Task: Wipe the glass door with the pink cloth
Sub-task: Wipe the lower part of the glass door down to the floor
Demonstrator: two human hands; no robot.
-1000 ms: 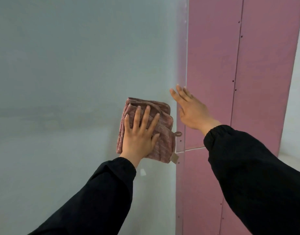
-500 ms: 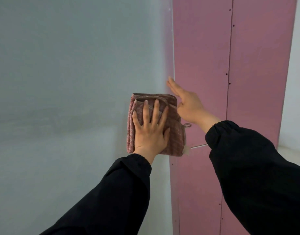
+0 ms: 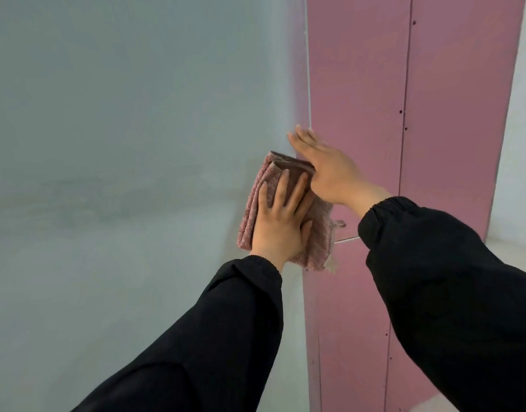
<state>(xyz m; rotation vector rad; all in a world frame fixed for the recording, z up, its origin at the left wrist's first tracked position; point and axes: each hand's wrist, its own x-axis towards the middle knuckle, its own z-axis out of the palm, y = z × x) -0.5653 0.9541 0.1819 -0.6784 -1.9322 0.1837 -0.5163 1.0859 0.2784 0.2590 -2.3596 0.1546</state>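
The frosted glass door fills the left and middle of the head view, with its right edge running down near the pink panel. A folded pink cloth is pressed flat against the glass close to that edge. My left hand lies spread on the cloth, palm down, pinning it to the pane. My right hand rests flat with fingers straight at the door's edge, just above and to the right of the cloth, overlapping its top corner. Both arms wear black sleeves.
A pink wall panel with vertical seams and small screw holes stands right of the glass. A white wall shows at the far right.
My left hand has slid the cloth rightward along the glass toward the door's edge, until it now meets my right hand. The right hand has stayed at the edge.
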